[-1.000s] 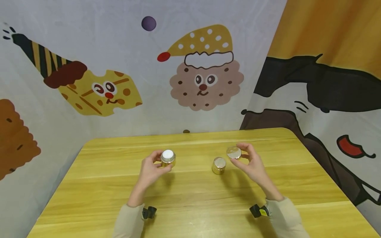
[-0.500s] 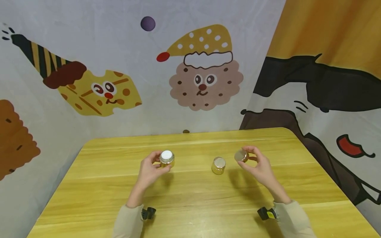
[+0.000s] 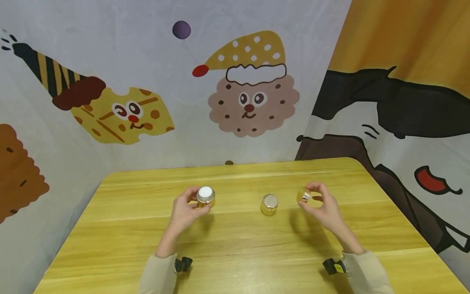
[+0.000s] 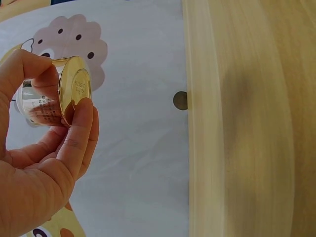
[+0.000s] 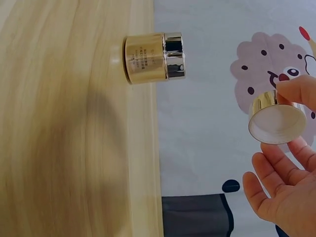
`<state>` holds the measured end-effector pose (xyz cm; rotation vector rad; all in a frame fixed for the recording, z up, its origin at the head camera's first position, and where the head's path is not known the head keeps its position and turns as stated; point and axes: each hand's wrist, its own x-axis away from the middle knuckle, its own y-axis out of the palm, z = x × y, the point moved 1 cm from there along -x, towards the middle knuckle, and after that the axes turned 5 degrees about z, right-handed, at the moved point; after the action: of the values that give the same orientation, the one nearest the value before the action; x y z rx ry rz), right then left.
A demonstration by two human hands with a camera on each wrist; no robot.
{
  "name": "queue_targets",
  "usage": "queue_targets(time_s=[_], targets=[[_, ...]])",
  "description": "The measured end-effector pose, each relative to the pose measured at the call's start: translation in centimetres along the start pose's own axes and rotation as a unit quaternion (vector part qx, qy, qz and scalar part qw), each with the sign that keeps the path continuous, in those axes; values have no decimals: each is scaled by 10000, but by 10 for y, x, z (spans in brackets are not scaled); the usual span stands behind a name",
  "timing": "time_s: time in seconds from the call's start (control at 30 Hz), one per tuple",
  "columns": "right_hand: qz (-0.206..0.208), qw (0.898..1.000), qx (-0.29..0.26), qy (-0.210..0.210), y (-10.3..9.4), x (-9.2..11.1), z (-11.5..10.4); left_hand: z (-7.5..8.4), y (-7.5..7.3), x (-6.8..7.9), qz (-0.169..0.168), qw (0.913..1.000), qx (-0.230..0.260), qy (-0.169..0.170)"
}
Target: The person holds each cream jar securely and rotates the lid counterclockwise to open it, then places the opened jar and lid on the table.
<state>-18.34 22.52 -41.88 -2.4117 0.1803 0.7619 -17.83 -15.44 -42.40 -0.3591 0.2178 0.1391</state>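
Just left of the middle of the table, held up off the wood, is a small gold jar with a white top showing. Left hand has it, thumb and fingers wrapped round the sides, and the wrist cam even catches stamped print on its base. Over on the right, the right hand is pinching a gold lid, also up in the air and tipped on its side; its white inside shows nicely from that wrist. Between the two hands, nearer the right one, a second gold jar stands upright on the wood with a shiny cap on. Beige sleeves on both arms, little black cameras at the wrists. Behind it all hangs a pale cloth printed with a cheese and a cookie in party hats.
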Motion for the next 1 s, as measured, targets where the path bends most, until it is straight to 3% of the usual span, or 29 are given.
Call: queue_targets(time_s=[1.0], targets=[[-233, 9983, 508, -155, -5, 4, 10, -2, 0, 1, -50, 10000, 33, 19]])
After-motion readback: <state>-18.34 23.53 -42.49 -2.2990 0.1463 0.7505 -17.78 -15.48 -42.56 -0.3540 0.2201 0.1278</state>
